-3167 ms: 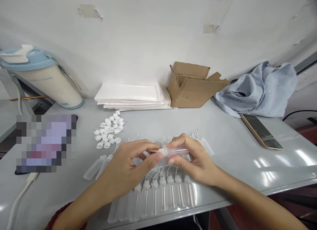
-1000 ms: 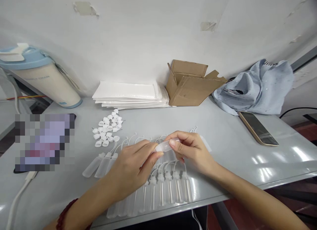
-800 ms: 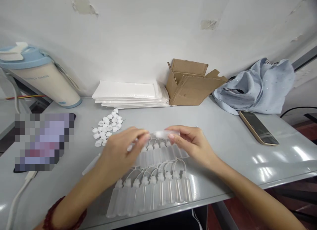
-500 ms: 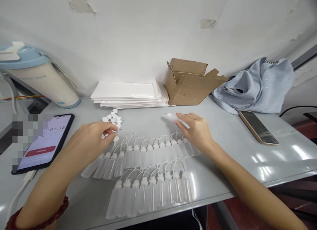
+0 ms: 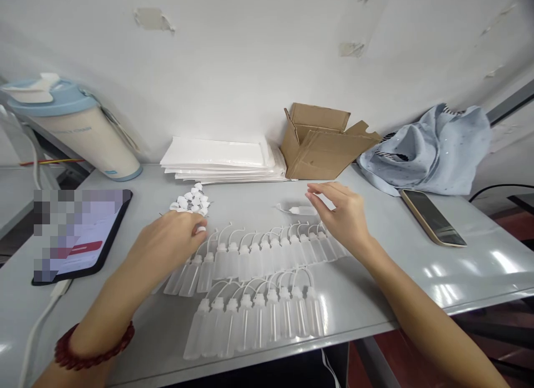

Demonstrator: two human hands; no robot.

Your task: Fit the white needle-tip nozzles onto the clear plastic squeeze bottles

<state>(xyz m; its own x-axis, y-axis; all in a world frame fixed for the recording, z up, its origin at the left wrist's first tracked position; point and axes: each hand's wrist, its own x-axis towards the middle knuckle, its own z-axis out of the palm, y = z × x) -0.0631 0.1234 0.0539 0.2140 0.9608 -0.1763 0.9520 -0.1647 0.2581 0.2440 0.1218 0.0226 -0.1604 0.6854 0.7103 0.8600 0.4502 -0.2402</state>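
Clear plastic bottles with looped cap straps lie in two rows, a back row (image 5: 267,254) and a front row (image 5: 258,321). My left hand (image 5: 173,237) pinches a small white cap (image 5: 201,229) beside a pile of white caps (image 5: 191,200) with thin metal tips. A single bottle (image 5: 303,210) lies on its side behind the back row. Just right of it, my right hand (image 5: 344,210) is held with thumb and fingers apart, nothing between them. My left hand partly hides the leftmost bottles.
White envelopes (image 5: 221,154) and an open cardboard box (image 5: 329,148) stand against the wall. A blue cloth bag (image 5: 434,148) and a phone (image 5: 434,218) are right; a flask (image 5: 95,137) and another phone (image 5: 112,232) are left.
My right hand has let go of the single bottle and moved slightly right, leaving it on the table. My left hand has moved slightly right and down, away from the cap pile.
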